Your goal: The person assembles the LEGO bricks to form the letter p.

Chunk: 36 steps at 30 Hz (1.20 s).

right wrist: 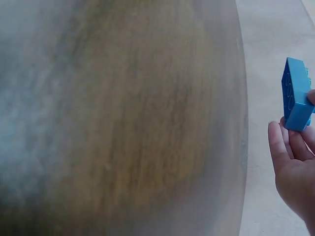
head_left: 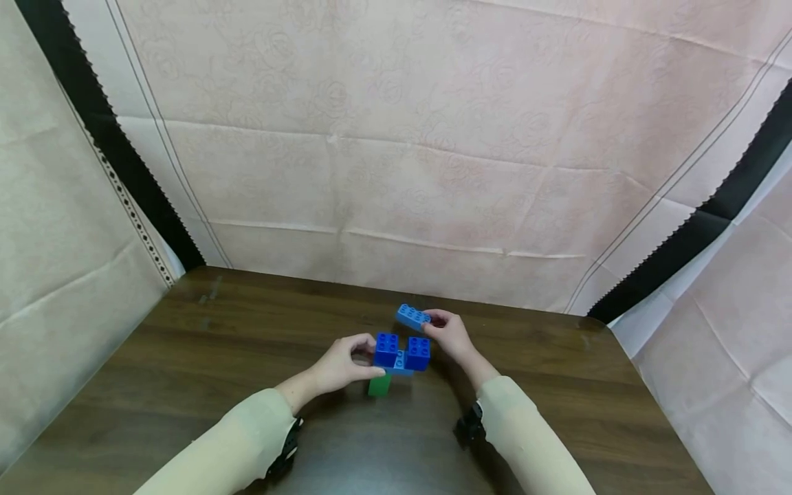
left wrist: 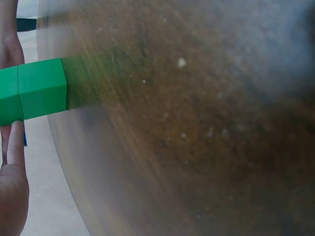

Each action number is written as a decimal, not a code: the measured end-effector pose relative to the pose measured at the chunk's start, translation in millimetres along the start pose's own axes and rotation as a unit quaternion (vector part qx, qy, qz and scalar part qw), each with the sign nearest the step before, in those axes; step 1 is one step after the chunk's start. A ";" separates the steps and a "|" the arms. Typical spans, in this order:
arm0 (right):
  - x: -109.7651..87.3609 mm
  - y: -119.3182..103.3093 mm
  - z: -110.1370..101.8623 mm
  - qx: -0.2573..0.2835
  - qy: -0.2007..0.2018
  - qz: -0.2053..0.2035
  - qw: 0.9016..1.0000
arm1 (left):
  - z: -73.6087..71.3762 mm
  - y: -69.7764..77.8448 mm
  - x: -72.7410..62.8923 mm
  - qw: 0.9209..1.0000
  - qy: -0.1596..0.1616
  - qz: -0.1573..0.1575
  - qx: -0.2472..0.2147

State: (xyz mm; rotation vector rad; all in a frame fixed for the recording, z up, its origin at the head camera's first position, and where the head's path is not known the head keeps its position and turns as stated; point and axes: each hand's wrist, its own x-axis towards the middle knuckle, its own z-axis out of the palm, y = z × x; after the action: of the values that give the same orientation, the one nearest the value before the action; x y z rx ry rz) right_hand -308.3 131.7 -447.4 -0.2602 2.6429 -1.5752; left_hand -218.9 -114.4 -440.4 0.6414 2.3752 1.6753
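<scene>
A stack of toy building bricks stands on the wooden table in the head view. Two dark blue bricks sit apart on top of a lighter blue brick, and green bricks form the column below. My left hand grips the stack from its left side, thumb in front and fingers behind. Beyond the stack, my right hand pinches one end of a loose light blue brick in the air. The right wrist view shows this brick tilted, its hollow underside facing left.
The brown wooden table runs back to a pale patterned cloth hanging behind it. More cloth hangs at both sides, with black strips at the corners. Each wrist wears a black strapped device.
</scene>
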 end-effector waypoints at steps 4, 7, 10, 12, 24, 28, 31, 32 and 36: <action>-4.9 -2.2 -4.5 0.008 0.011 -0.007 1.000 | 0.7 -0.3 -1.3 1.000 0.003 0.003 0.004; -8.2 -5.6 -7.0 0.010 0.015 -0.014 1.000 | 0.7 -1.3 -1.7 1.000 0.005 0.006 0.002; -12.2 -10.4 -9.3 0.010 0.014 -0.021 1.000 | 0.6 -2.3 -2.0 1.000 0.005 0.006 0.003; -14.7 -13.7 -10.5 0.009 0.011 -0.025 1.000 | 0.6 -2.4 -2.1 1.000 0.004 0.007 0.005; -37.8 -52.2 -18.7 0.015 -0.038 -0.053 0.998 | 0.7 -0.6 -1.4 1.000 0.003 -0.003 0.007; -33.5 -46.5 -19.2 0.016 -0.045 -0.070 0.996 | -0.1 0.8 -1.7 1.000 0.005 -0.004 0.008; -36.4 -50.9 -19.7 0.009 -0.046 -0.079 0.996 | -0.2 0.6 -1.5 1.000 0.006 -0.005 0.007; -37.6 -52.8 -19.7 0.008 -0.047 -0.079 0.996 | -0.2 0.4 -1.4 1.000 0.006 -0.005 0.007; -42.6 -61.0 -20.9 0.006 -0.052 -0.085 0.995 | -0.1 0.6 -1.3 1.000 0.005 -0.008 0.007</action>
State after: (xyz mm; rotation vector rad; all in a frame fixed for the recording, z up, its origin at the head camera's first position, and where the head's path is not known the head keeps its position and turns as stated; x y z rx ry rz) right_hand -262.0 128.7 -385.6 -0.5639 2.5913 -1.5752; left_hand -217.6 -114.9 -439.9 0.6162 2.3959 1.6604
